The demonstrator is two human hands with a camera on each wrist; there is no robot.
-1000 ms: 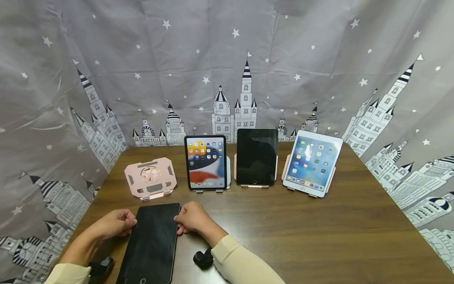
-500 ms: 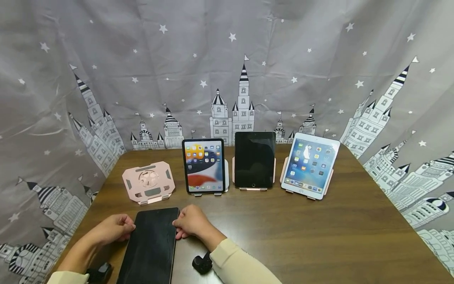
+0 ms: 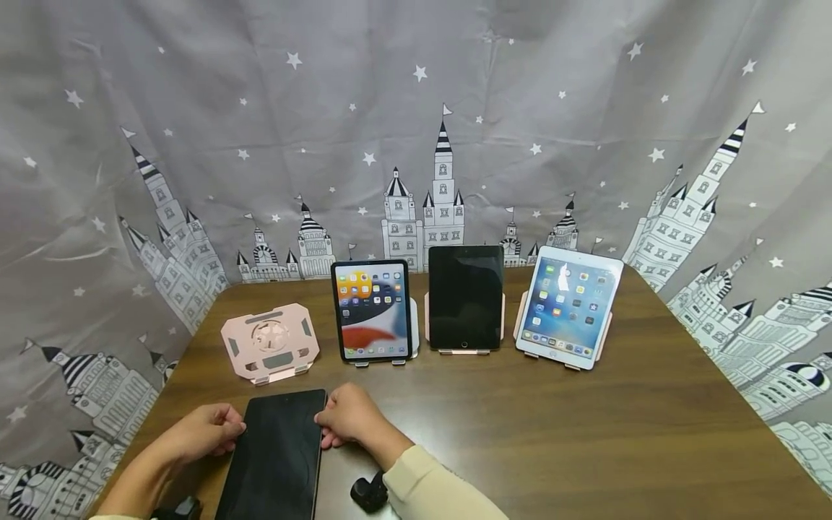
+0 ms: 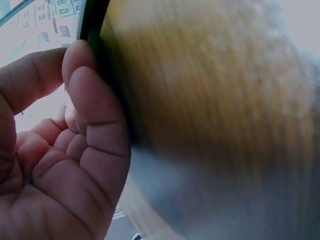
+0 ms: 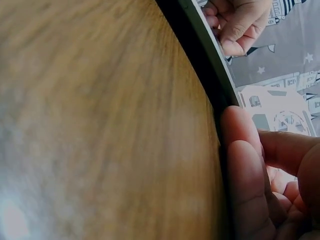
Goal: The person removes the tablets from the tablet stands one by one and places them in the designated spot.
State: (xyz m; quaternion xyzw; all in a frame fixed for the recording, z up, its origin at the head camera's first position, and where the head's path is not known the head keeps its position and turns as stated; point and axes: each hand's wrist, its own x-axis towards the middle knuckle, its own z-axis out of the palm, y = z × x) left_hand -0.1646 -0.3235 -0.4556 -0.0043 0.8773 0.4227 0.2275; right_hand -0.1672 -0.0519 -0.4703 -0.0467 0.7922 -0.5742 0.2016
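A black tablet [image 3: 276,462] with a dark screen and a round home button side is near the front left, its lower end cut off by the frame. My left hand [image 3: 204,432] pinches its left edge near the top corner. Opposite, my right hand [image 3: 351,414] pinches the right edge between thumb and fingers. The left wrist view has the left fingers [image 4: 100,115] against the thin dark edge. In the right wrist view, the right fingers [image 5: 245,175] lie along the edge, with the left hand beyond. A pink tablet stand [image 3: 247,343] holding nothing sits just behind the tablet.
Along the back of the wooden table [image 3: 520,433] stand a lit black-framed tablet [image 3: 372,310], a dark-screened tablet [image 3: 465,296] and a white tablet [image 3: 568,307], each on a stand. A grey castle-print curtain [image 3: 546,65] hangs behind and around the table.
The head view has tilted up, so everything sits slightly lower in it. Both hands keep their hold on the black tablet's edges, with little other visible movement.
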